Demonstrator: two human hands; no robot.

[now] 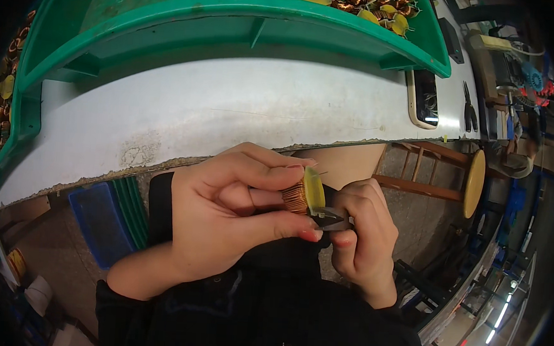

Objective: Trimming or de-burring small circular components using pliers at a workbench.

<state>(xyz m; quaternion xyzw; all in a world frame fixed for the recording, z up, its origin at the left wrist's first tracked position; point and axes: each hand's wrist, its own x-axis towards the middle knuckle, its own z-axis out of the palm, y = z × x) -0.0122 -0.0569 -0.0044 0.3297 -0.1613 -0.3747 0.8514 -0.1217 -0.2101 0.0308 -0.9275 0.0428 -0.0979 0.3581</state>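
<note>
Between the fingers and thumb of my left hand (224, 201) is a copper-wound coil (294, 199) with a yellow plate (314, 189) on its right side. A thin wire end sticks out near the plate's top. My right hand (366, 232) is closed around a pair of pliers (332, 219), whose handles are mostly hidden in the palm. The jaws of the pliers meet the lower edge of the yellow plate, close to my left thumb. Whether they grip a wire there, I cannot tell. Both hands are in front of the table's near edge.
A green tray (236, 12) with several copper coils (363, 2) stands across the white table (243, 101). More coils (2, 102) lie at far left. A phone (423, 99) and dark pliers (469, 108) lie at right. Below are a stool (474, 184) and a blue crate (104, 223).
</note>
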